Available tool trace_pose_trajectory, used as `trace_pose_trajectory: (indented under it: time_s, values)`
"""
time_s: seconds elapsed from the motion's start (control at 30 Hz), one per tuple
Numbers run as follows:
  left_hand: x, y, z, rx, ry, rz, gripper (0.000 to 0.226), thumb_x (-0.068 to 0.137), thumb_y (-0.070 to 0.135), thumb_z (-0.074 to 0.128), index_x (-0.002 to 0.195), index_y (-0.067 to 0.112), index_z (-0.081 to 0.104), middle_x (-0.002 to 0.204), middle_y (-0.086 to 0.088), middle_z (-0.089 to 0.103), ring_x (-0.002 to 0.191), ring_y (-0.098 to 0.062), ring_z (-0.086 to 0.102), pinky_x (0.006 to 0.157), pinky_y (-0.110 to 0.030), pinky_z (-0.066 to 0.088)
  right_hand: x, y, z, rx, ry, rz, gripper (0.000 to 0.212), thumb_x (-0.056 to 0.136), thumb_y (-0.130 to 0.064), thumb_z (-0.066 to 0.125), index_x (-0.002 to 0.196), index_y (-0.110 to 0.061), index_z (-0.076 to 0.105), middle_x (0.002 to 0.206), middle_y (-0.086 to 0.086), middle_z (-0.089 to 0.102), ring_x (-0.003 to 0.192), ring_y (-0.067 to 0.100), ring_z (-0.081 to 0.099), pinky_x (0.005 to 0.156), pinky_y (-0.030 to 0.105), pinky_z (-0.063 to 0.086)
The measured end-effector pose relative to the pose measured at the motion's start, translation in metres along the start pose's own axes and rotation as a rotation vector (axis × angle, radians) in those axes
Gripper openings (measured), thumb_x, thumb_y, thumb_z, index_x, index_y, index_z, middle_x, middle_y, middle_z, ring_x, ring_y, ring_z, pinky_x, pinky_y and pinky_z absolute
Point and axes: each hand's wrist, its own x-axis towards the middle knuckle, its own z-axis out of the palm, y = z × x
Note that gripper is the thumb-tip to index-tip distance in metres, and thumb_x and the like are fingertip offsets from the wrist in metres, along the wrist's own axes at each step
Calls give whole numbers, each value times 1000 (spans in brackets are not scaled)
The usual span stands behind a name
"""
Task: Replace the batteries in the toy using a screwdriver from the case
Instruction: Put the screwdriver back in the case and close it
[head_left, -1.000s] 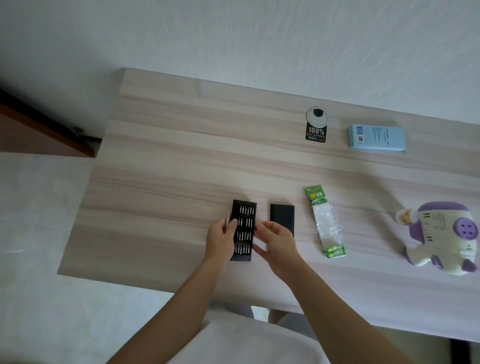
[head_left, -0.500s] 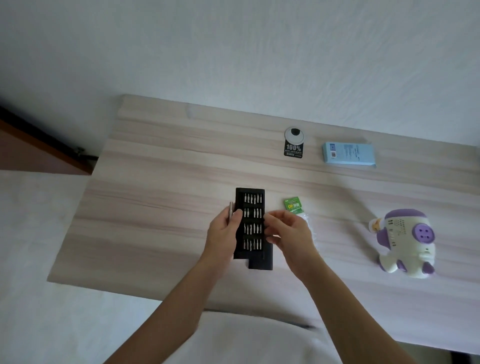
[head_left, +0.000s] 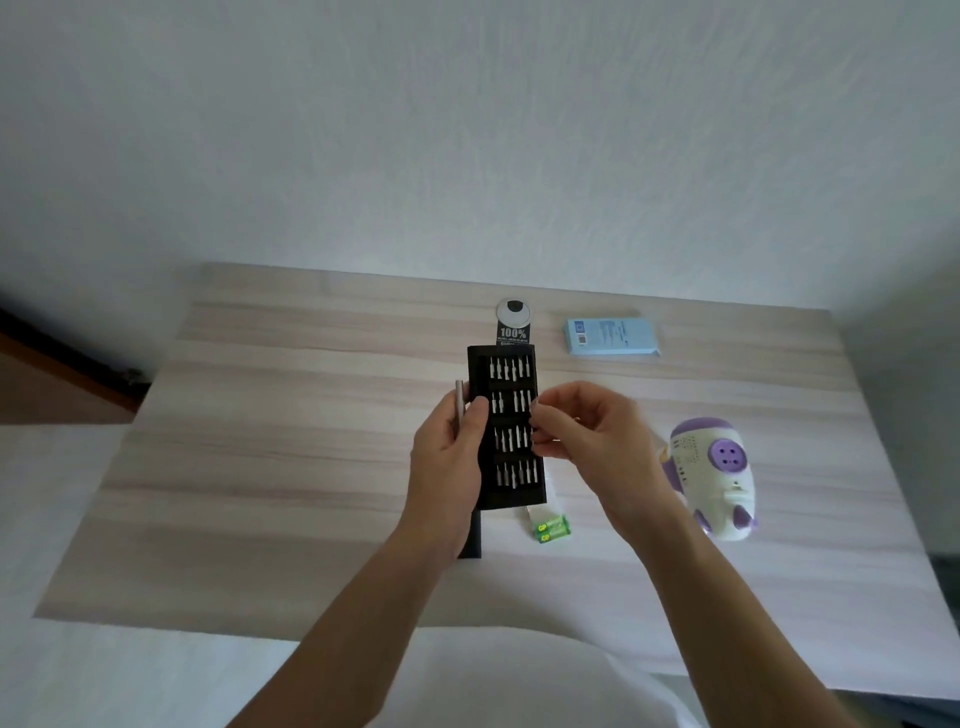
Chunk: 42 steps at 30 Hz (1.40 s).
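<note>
My left hand (head_left: 452, 457) gripped the case (head_left: 511, 415) by its left edge, raised off the tabletop (head_left: 291, 467), thumb over the front and fingers curled behind. The silver driver (head_left: 459, 405) was clamped against that same edge. The case's long axis ran from 12 to 6 o'clock, its four rows of bits (head_left: 511, 470) facing me. My right hand (head_left: 587, 436) came in from 3 o'clock with its fingers curled and its thumb and forefinger drawn together at the case's right edge, level with the middle rows. I could not tell whether a bit sat between them.

The toy (head_left: 714, 478) lay on the tabletop at about 4 o'clock from my hands, well apart from them, its long axis roughly 12 to 6. My right hand was the nearer one to it. I judged the step to be picking a bit for the driver, with the toy not yet touched. The batteries (head_left: 552, 529) lay at 6 o'clock, just below the case, beside a black cover (head_left: 471, 540) partly hidden by my left wrist.

The tabletop was pale striped wood. At 12 o'clock, near its far edge, lay a tag (head_left: 513, 327) and a blue box (head_left: 613, 338). A white wall (head_left: 467, 130) rose behind
</note>
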Motion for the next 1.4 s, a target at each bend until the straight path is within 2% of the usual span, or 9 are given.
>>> trace_pose_trajectory:
  time_s: [0.17, 0.3, 0.47, 0.6, 0.7, 0.83, 1.0, 1.2, 1.4]
  values:
    - [-10, 0, 11, 0, 7, 31, 20, 104, 20, 50, 101, 21, 70, 98, -9, 74, 89, -25, 71, 84, -57, 58, -7, -7, -9, -35, 10, -3, 8, 91, -1, 66, 85, -5, 68, 76, 8, 68, 61, 7, 64, 59, 21, 58]
    - [-17, 1, 13, -16, -11, 11, 19, 104, 20, 50, 104, 19, 69, 103, -12, 73, 97, -32, 71, 87, -57, 58, -12, -9, -16, -12, 11, -8, 2, 90, -1, 67, 89, -1, 69, 80, 17, 71, 60, 14, 63, 55, 22, 55]
    - [-23, 2, 12, -50, -24, -40, 21, 104, 19, 49, 109, 18, 70, 111, -14, 72, 108, -36, 67, 94, -57, 54, -15, -9, -21, 28, -7, -29, 11, 90, -2, 67, 96, -8, 74, 80, 5, 75, 65, 16, 67, 58, 24, 56]
    - [-25, 2, 9, -56, -28, -60, 21, 104, 20, 50, 109, 21, 71, 110, -12, 73, 109, -35, 67, 95, -59, 53, -15, -13, -25, 26, -44, -32, 8, 91, -4, 67, 93, -9, 73, 83, 6, 77, 67, 15, 71, 60, 26, 58]
    - [-27, 3, 8, -44, -46, -64, 22, 104, 20, 49, 107, 22, 70, 109, -11, 73, 106, -32, 69, 94, -58, 54, -14, -16, -25, -83, -73, -50, 6, 90, -7, 70, 88, -11, 75, 79, 3, 75, 68, 11, 70, 62, 27, 58]
    - [-29, 4, 8, -43, -63, -70, 22, 104, 20, 49, 109, 23, 70, 108, -11, 74, 104, -31, 70, 93, -58, 55, -13, -17, -21, -334, -104, -112, 14, 89, -16, 72, 80, -27, 74, 86, -2, 73, 70, 15, 67, 57, 22, 55]
    - [-30, 4, 8, -42, -81, -62, 22, 104, 20, 49, 113, 20, 70, 109, -12, 73, 103, -31, 71, 93, -58, 55, -11, -15, -14, -490, -71, -181, 7, 89, -23, 72, 83, -27, 73, 89, -4, 61, 68, 13, 60, 53, 17, 51]
    - [-31, 6, 6, -51, -72, -58, 23, 104, 18, 49, 110, 21, 71, 107, -14, 73, 101, -33, 71, 89, -58, 56, -12, -11, -7, -552, -27, -236, 12, 89, -26, 72, 80, -33, 68, 88, -9, 59, 72, 12, 64, 68, 31, 57]
    - [-32, 6, 3, -59, -50, -58, 23, 104, 17, 49, 107, 23, 72, 106, -15, 73, 101, -33, 71, 91, -59, 55, -14, -6, 1, -580, -12, -289, 17, 92, -25, 68, 80, -34, 62, 88, -13, 56, 71, 8, 59, 66, 20, 48]
